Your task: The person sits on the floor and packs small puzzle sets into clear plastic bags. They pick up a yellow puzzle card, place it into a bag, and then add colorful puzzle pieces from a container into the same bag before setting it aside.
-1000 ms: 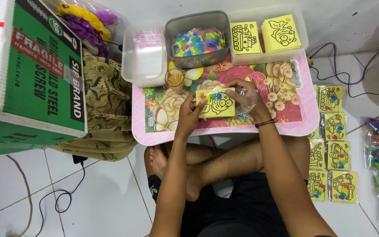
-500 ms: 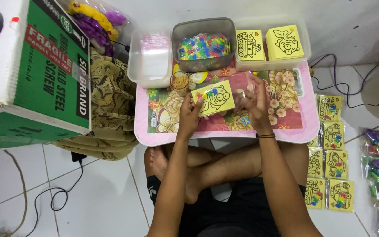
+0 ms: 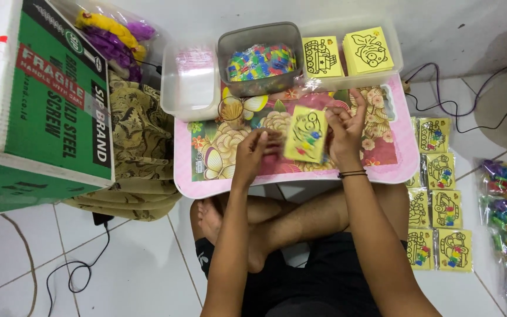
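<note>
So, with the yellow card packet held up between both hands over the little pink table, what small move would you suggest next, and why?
Probably carry the yellow card packet rightward and lay it with the finished packets on the floor. It already looks sleeved, with coloured bits inside, and both the left hand and right hand hold it above the pink table.

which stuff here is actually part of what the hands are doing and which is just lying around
In use: left hand, right hand, yellow picture card, grey tub of coloured bits, card stacks.
Lying about: green cardboard box, patterned cloth, floor cables.
</note>
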